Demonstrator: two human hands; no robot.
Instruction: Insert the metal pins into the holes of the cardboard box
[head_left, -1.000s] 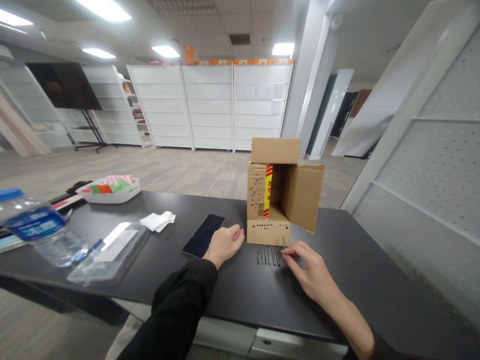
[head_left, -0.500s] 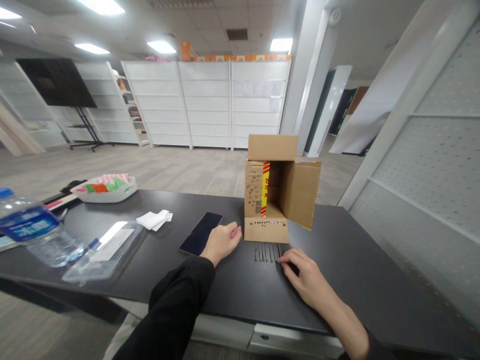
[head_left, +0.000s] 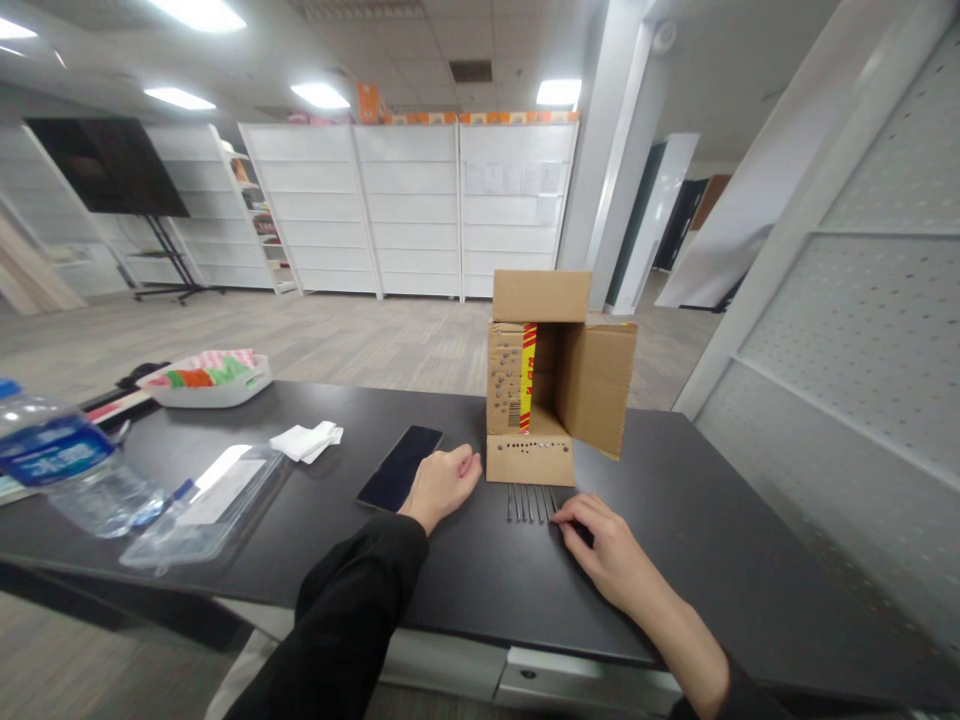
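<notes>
Several thin metal nails [head_left: 524,504] lie side by side in a row on the dark table, their small heads towards me. My right hand [head_left: 600,545] rests at the right end of this row, thumb and fingertips pinched at the head of the last nail [head_left: 553,498]. Just behind the nails stands an open cardboard box [head_left: 502,385], its lower flap [head_left: 529,463] dotted with holes. My left hand [head_left: 444,480] is curled closed on the table, left of the flap and partly over a black phone [head_left: 397,468]. Whatever its fingers may hold is hidden.
On the left are a crumpled white tissue [head_left: 307,441], a clear plastic case [head_left: 202,510], a tilted water bottle [head_left: 75,465] and a white tray [head_left: 217,393] with colourful cloth. A perforated panel [head_left: 862,370] rises along the right side.
My right hand has shifted slightly left, and the last nail lies closer to the others. My left hand stays where it was. The whole view has moved a little.
</notes>
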